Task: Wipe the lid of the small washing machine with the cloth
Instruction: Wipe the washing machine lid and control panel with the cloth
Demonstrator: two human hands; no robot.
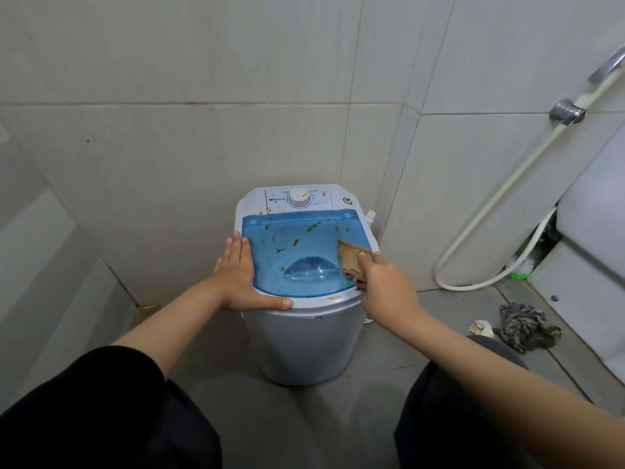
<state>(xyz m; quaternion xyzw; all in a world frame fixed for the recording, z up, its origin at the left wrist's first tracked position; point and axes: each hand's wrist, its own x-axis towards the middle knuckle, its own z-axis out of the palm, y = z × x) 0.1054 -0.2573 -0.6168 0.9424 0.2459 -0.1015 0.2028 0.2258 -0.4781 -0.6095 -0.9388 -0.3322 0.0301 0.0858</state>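
A small white washing machine [304,343] stands on the tiled floor in the corner. Its translucent blue lid [301,248] is shut and carries several yellow-green smears on its far half. Orange-brown spots also dot the white control panel [297,199] behind it. My left hand [241,275] lies flat on the lid's left rim, fingers together, thumb along the front edge. My right hand [382,279] presses a brown cloth [351,258] onto the lid's right side.
A white hose [490,211] loops down the right wall from a chrome fitting [566,111]. A white appliance [595,238] stands at the right. A crumpled rag [524,326] lies on the floor beside it. Tiled walls close in behind and left.
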